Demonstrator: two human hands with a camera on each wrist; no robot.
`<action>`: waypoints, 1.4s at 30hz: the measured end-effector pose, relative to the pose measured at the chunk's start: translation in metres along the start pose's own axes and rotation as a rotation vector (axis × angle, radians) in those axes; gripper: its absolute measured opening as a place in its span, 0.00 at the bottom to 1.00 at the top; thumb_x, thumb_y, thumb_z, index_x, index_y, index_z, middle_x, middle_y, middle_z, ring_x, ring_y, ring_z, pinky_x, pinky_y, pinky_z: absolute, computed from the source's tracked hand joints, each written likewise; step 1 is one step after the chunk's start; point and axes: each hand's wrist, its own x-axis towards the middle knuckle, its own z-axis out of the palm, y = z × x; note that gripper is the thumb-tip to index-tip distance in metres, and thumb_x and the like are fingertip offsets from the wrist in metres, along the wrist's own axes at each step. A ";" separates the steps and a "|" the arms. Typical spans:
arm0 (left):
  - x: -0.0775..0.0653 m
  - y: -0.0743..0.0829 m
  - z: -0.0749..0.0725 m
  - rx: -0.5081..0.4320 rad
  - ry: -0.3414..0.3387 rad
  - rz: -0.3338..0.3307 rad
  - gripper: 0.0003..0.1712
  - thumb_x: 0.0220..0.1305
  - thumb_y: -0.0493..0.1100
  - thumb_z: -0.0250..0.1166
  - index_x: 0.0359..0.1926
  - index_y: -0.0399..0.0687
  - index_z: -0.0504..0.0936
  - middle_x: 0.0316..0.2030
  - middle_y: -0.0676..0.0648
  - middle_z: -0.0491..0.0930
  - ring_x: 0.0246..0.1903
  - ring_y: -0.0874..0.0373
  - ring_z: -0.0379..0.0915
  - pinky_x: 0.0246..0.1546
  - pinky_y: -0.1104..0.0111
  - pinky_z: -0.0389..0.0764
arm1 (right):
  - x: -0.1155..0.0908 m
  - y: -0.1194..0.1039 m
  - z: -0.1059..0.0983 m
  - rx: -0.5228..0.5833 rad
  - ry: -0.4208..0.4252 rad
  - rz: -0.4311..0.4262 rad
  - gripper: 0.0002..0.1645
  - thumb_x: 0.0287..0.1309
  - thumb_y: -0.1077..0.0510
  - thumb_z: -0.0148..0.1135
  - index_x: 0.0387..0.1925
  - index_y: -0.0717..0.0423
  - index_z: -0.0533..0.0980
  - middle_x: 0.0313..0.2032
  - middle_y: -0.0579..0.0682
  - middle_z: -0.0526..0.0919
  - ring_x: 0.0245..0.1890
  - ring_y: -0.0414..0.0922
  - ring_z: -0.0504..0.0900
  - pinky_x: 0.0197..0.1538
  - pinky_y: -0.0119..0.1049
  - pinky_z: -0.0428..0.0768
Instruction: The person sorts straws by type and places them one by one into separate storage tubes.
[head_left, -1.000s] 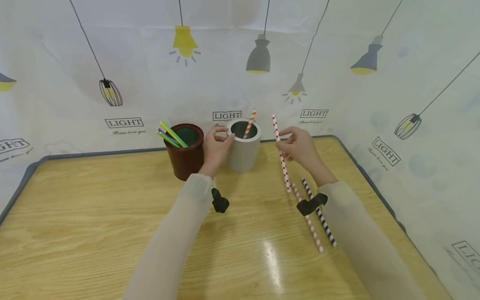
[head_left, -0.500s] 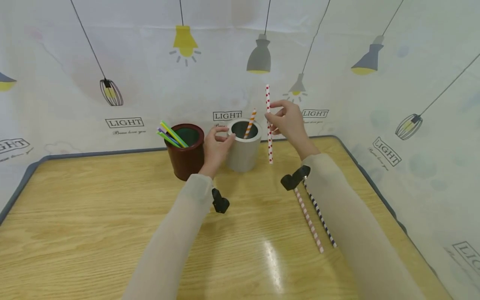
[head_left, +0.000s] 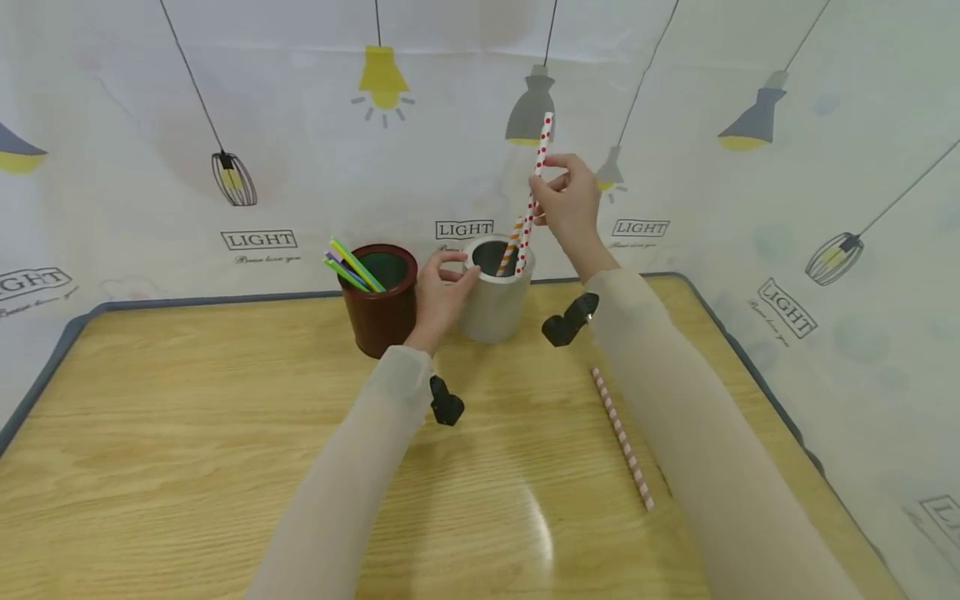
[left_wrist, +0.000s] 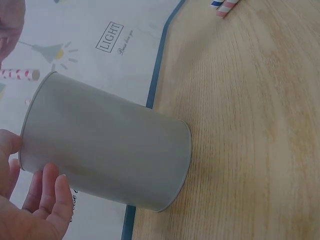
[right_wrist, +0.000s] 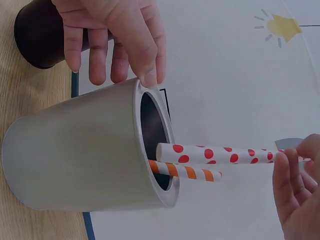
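My right hand [head_left: 572,204] pinches a white paper straw with red dots [head_left: 545,137] near its upper half, holding it nearly upright. The straw's lower end [right_wrist: 165,152] is right at the mouth of a pale grey cylindrical holder [head_left: 489,315], beside an orange-and-white striped straw [right_wrist: 190,172] that leans inside it. My left hand [head_left: 441,298] grips the holder's rim at its left side, thumb [right_wrist: 142,62] on the rim and the other fingers along the outside. In the left wrist view the holder [left_wrist: 107,142] stands on the table.
A dark red-brown holder [head_left: 382,321] with several green, yellow and purple straws [head_left: 352,267] stands left of the grey one. A pink-and-white striped straw [head_left: 622,437] lies on the wooden table [head_left: 187,433]; beside it, a blue-striped straw [left_wrist: 216,3] is mostly hidden by my right forearm.
My right hand has lifted the red-dotted straw up and leftward from over the table's right side to the grey holder's mouth. My left hand has kept its place on the rim.
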 end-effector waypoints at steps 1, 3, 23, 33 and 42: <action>0.000 0.000 0.000 0.001 -0.001 0.000 0.16 0.57 0.45 0.66 0.46 0.46 0.77 0.31 0.43 0.76 0.31 0.52 0.74 0.32 0.63 0.78 | 0.001 0.000 0.001 0.006 0.013 -0.008 0.21 0.57 0.60 0.59 0.53 0.57 0.70 0.23 0.48 0.74 0.14 0.38 0.74 0.20 0.28 0.78; 0.000 0.001 0.001 0.006 -0.003 -0.002 0.16 0.57 0.45 0.66 0.46 0.46 0.77 0.31 0.43 0.76 0.31 0.52 0.74 0.32 0.63 0.78 | 0.002 0.000 0.002 0.026 0.039 -0.027 0.20 0.58 0.60 0.58 0.53 0.57 0.70 0.23 0.48 0.74 0.14 0.38 0.74 0.20 0.28 0.78; -0.003 0.004 0.000 -0.006 -0.013 -0.005 0.16 0.58 0.44 0.65 0.46 0.45 0.77 0.30 0.44 0.75 0.29 0.52 0.74 0.29 0.65 0.78 | -0.010 0.045 0.012 0.031 0.073 0.064 0.21 0.59 0.58 0.58 0.54 0.57 0.69 0.24 0.49 0.73 0.14 0.41 0.74 0.17 0.28 0.76; -0.003 0.005 -0.001 0.017 0.009 -0.019 0.16 0.57 0.44 0.65 0.46 0.45 0.77 0.30 0.44 0.75 0.29 0.53 0.74 0.30 0.65 0.77 | -0.018 0.062 0.016 0.053 0.051 0.126 0.20 0.58 0.59 0.58 0.52 0.58 0.68 0.26 0.50 0.74 0.13 0.39 0.73 0.17 0.27 0.75; 0.000 0.002 0.001 0.019 0.010 -0.018 0.16 0.57 0.45 0.65 0.45 0.46 0.77 0.30 0.44 0.75 0.30 0.53 0.74 0.31 0.65 0.77 | -0.023 0.066 0.020 -0.008 0.041 0.138 0.20 0.55 0.60 0.60 0.49 0.61 0.70 0.28 0.53 0.77 0.14 0.37 0.71 0.17 0.25 0.73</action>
